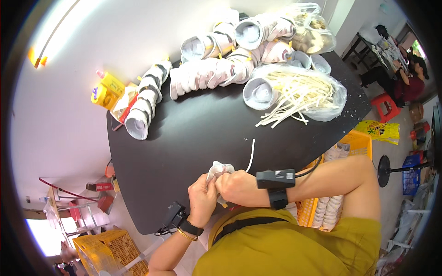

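Close to my body, at the near edge of the black table, a small whitish shoe upper is pinched between both hands. My left hand is closed around its left side. Pressed up against it, my right hand has its fingers curled on the same piece, and the fingertips are partly hidden. One thin cream strip lies on the tabletop just beyond my right hand. Farther right, a clear plastic bag spills many such cream strips.
Nested stacks of white and grey shoe uppers line the table's far side. A second stack stands left, near yellow bottles. A filled plastic bag sits at the back. Yellow crates stand below right, another crate lower left.
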The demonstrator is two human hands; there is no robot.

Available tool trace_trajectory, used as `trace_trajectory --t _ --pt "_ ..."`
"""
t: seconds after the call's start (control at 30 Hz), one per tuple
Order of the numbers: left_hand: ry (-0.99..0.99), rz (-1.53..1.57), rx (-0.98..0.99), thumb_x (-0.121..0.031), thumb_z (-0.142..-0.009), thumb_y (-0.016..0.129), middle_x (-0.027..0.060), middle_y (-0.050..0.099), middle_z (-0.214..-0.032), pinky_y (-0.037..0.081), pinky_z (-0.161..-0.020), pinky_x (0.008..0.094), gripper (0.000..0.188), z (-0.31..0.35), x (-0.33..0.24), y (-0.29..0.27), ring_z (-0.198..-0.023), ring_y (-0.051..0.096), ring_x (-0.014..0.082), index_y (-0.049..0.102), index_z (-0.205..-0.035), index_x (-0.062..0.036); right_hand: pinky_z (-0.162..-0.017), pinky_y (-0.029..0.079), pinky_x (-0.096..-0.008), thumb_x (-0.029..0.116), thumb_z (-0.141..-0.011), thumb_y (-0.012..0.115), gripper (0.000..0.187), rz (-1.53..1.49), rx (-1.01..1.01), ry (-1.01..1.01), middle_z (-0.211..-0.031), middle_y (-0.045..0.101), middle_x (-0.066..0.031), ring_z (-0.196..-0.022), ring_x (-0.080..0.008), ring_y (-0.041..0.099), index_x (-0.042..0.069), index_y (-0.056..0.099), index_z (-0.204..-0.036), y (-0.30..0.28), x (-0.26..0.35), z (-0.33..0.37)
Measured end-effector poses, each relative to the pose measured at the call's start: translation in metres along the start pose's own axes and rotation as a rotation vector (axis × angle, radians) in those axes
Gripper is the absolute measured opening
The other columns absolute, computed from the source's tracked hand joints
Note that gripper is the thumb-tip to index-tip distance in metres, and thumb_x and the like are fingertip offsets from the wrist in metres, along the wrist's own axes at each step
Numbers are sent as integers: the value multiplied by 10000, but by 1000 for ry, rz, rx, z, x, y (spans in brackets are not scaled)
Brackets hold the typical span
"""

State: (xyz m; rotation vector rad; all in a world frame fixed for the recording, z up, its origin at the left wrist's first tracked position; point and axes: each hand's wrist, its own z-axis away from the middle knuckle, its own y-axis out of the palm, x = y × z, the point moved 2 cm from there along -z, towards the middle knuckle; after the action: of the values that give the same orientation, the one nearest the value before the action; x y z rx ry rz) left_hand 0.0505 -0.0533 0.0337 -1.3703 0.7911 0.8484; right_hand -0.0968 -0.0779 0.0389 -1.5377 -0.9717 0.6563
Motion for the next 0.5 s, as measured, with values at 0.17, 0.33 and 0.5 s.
trace_trajectory --t 0.17,0.33,0.5 --pt "10 6 -107 -31 -921 567 90 567 -628 440 -541 287 92 -1 -1 8 -571 517 94 639 -912 25 -590 525 -391 147 -810 594 143 -326 80 232 -748 640 -156 -660 -278 653 9 621 -838 -1 -12 -11" --pt "138 -83 -188 -18 -913 559 114 581 -634 438 -534 306 83 -7 4 6 -547 511 128 627 -903 29 -743 543 -464 159 -901 522 198 -939 245 536 -906 687 -201 -826 -381 674 19 661 -920 9 -26 -21" --pt "68 -48 -121 -5 -894 548 158 596 -643 460 -533 334 78 -12 13 5 -515 555 187 604 -853 29 -448 502 -336 149 -797 618 108 -90 -170 55 -646 606 -94 -558 -199 653 45 596 -774 15 -11 -13"
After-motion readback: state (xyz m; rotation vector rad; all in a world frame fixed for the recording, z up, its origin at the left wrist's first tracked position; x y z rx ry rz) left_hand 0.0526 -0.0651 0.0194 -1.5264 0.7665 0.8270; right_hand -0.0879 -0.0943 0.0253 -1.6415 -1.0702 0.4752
